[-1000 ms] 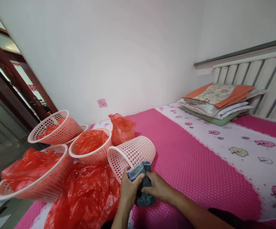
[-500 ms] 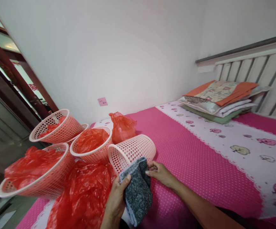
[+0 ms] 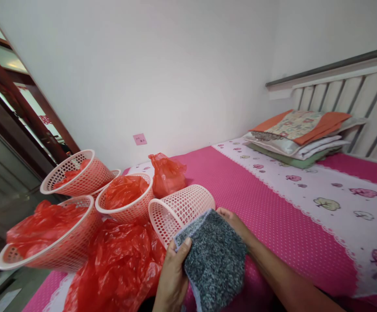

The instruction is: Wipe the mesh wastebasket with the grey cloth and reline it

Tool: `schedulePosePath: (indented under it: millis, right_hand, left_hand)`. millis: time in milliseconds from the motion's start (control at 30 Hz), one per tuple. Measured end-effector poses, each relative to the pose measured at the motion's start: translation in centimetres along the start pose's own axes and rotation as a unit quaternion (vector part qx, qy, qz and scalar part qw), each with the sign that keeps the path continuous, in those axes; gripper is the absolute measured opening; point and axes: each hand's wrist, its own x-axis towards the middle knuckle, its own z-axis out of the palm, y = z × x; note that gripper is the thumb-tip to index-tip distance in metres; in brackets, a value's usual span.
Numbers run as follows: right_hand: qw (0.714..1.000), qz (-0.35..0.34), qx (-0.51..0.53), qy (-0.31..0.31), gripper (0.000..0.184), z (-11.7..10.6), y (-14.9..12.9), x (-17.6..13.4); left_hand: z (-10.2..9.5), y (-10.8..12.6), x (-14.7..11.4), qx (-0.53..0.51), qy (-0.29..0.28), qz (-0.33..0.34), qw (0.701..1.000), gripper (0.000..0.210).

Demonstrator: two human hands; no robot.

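Dark grey cloth: While the left hand (image 3: 175,268) pinches its left edge, the dark grey cloth (image 3: 216,260) spreads over the near side of the bed (image 3: 273,225), its top overlapping the tipped basket (image 3: 191,201) in view; whether the two touch I cannot tell.
Loose lower end: the bottom of the cloth looks unsupported, so a slackened left thumb would probably let it sag or fold over on itself.
Rolling basket: lying on its round side just beyond the cloth, it could roll if a knuckle or the fabric knocked it.
Red plastic: the crumpled bag (image 3: 119,264) lies left of the left hand; a sideways sweep might drag or snag its thin film.
Left hand pose: thumb pressed on the front face, fingers mostly hidden behind, a narrow grip holding the cloth; the forearm rises from the near edge.
Right hand pose: the right hand (image 3: 237,225) sits behind the upper right corner, fingertips showing just past it, forearm slanting in from the near right; whether it is closed on fabric I cannot tell.
Far side: a bunched red bag (image 3: 167,173) stands beyond the tipped basket; folded bedding (image 3: 302,134) lies far right.
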Motion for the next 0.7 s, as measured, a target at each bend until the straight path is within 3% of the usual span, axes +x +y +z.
schedulePosePath:
  millis: [100, 233, 333, 400, 500, 567, 600, 667, 700]
  right_hand:
    - [0.998, 0.008, 0.054, 0.031, 0.054, -1.6, -0.6, 0.8]
    - [0.991, -0.052, 0.024, 0.121, 0.047, -2.8, -1.3, 1.1]
    - [0.99, -0.131, -0.041, 0.042, 0.033, -2.4, -2.4, -0.2]
    - [0.979, -0.183, -0.081, -0.038, 0.037, -1.6, -3.5, -1.6]
    - [0.943, -0.27, -0.168, -0.096, 0.068, 0.0, -4.8, -3.9]
    - [0.894, -0.344, -0.262, -0.12, 0.095, 1.2, -5.1, -5.0]
    - [0.864, -0.381, -0.307, -0.121, 0.099, 1.7, -5.0, -5.4]
    - [0.824, -0.432, -0.356, -0.088, 0.081, 2.3, -4.3, -5.6]
    - [0.823, -0.441, -0.353, -0.065, 0.07, 2.4, -3.8, -5.4]
  left_hand:
    - [1.2, -0.2, 0.1, 0.0, 0.04, 0.045, 0.998, 0.059]
    - [3.0, -0.2, 0.8, -0.024, 0.094, 0.089, 0.991, 0.048]
    - [3.7, 0.4, 1.4, -0.034, 0.117, 0.093, 0.988, 0.035]
    - [3.9, 1.1, 1.8, -0.036, 0.132, 0.097, 0.986, 0.028]
    - [4.0, 2.3, 2.5, -0.043, 0.149, 0.105, 0.982, 0.023]
    - [4.1, 2.8, 2.9, -0.057, 0.164, 0.108, 0.979, 0.021]
    - [4.1, 2.8, 3.0, -0.06, 0.166, 0.106, 0.979, 0.019]
    - [4.3, 2.4, 3.0, -0.044, 0.127, 0.102, 0.986, 0.022]
    - [4.4, 2.1, 2.9, -0.022, 0.086, 0.102, 0.991, 0.03]
